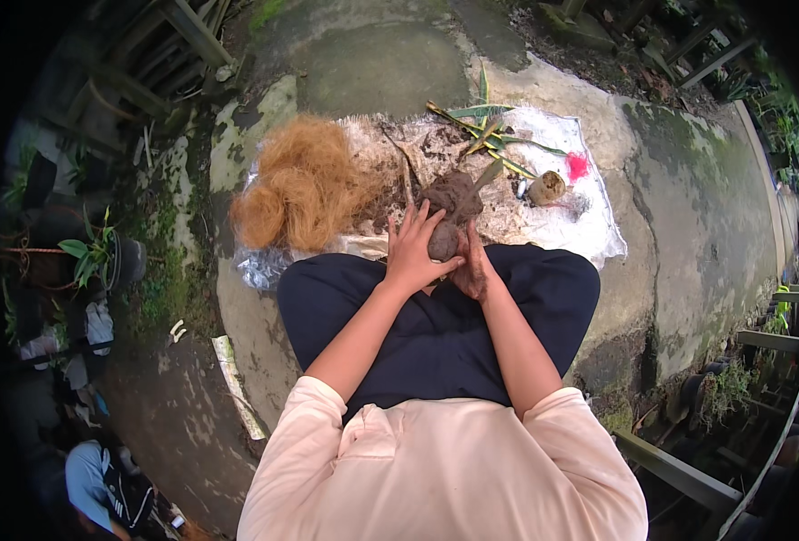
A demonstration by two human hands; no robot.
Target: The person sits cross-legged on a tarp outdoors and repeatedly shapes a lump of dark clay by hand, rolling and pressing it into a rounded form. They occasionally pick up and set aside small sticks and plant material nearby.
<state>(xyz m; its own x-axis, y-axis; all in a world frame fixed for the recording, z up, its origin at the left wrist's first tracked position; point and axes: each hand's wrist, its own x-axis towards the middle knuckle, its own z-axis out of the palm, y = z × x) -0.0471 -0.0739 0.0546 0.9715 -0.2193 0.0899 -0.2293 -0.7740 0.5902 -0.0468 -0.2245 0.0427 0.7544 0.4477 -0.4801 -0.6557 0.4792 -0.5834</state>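
Both hands cup a rounded lump of wet brown mud (444, 242) above the lap. My left hand (413, 250) lies along its left side with fingers spread over it, and my right hand (470, 267), smeared with mud, supports its right and lower side. Just beyond it, a larger mud clump (448, 191) rests on a woven plastic sack (386, 142), with a muddy leaf (487, 174) sticking up from about there. Whether lump and clump touch cannot be told. Loose orange-brown fibre (305, 182) is heaped on the sack's left part.
Variegated snake plant leaves (484, 128), a roll-like tan object (546, 188), a small white item (522, 188) and pink-red strands (577, 166) lie on the right of the sack. Potted plants (92, 253) stand left. Another person in blue (88, 473) is at lower left.
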